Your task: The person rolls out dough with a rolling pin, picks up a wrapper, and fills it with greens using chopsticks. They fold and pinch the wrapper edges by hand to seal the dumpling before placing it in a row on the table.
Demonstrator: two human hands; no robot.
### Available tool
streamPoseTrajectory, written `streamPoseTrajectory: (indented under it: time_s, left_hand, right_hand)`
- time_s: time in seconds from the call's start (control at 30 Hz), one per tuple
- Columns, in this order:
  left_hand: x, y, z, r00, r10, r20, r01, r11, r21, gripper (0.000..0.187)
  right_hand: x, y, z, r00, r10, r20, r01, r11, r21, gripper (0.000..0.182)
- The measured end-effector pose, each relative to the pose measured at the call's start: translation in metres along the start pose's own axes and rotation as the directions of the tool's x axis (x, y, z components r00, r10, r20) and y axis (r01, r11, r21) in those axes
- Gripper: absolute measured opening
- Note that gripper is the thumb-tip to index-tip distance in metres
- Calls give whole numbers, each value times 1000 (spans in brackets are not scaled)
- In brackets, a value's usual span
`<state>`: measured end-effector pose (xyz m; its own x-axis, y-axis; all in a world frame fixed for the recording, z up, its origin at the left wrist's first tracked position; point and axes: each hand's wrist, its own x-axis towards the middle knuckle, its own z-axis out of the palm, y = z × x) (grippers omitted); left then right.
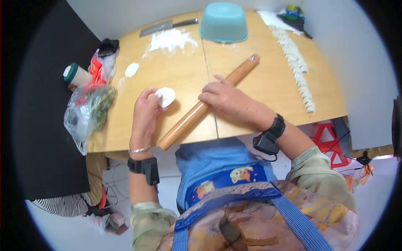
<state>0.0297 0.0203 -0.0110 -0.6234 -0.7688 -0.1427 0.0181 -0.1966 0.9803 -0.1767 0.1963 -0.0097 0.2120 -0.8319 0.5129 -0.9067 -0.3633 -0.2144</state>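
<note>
My left hand (146,106) pinches a thin round dough wrapper (166,97) by its left edge, raised a little off the table. Around the middle of a wooden rolling pin (188,122) my right hand (228,102) is closed, the thumb side toward me hidden by the hand itself. The pin lies slantwise, its near end by the table's front edge. Another flat dough wrapper (132,70) lies on the table beyond my left hand. Farther back is a spread of white flour (171,40).
A cleaver (157,28) and an upturned pale blue basin (224,23) are at the back of the wooden table (234,127). Shaped dumplings (298,62) line the right side. Plastic bags with greens (98,106) and a green-lidded cup (77,75) sit at the left edge.
</note>
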Motion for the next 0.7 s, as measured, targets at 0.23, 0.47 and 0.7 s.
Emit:
streamPoseTrajectory:
  time_s: [0.23, 0.47, 0.7]
  left_hand:
    - [9, -20, -26, 994, 91, -60, -88, 994, 63, 19]
    - [1, -26, -18, 979, 205, 12, -205, 966, 158, 13]
    - [-3, -24, -12, 972, 236, 9, -233, 954, 188, 16]
  right_hand:
    - [53, 32, -20, 992, 20, -122, -28, 997, -65, 31]
    - [106, 99, 1, 907, 404, -118, -418, 897, -144, 30]
    - [91, 147, 29, 810, 573, -124, -583, 763, -280, 27]
